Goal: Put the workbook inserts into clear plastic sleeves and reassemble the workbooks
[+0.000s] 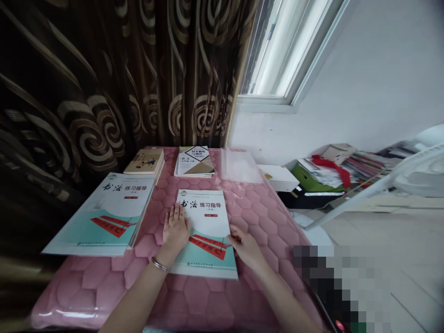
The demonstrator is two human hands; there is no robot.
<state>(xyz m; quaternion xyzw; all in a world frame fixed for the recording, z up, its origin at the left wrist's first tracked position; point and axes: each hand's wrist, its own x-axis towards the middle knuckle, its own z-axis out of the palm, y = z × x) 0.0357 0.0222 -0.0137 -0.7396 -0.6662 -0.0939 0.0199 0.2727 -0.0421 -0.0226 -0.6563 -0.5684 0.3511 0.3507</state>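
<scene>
A calligraphy workbook (204,231) with a white and teal cover and red banners lies closed in front of me on the pink padded table cover. My left hand (176,226) rests flat on its left side, fingers stretched out, a silver bracelet on the wrist. At the workbook's right edge, my right hand (243,243) has its fingers curled, with thumb and fingers pinching the edge. To the left lies a stack of workbooks (104,212) with the same cover on top.
Behind are a stack of tan-covered books (144,162), a small pile of language books (194,162) and clear plastic sleeves (241,166). A patterned curtain (156,69) hangs at the back. Right of the table stand a white box (277,178) and a green bin (312,178) of papers.
</scene>
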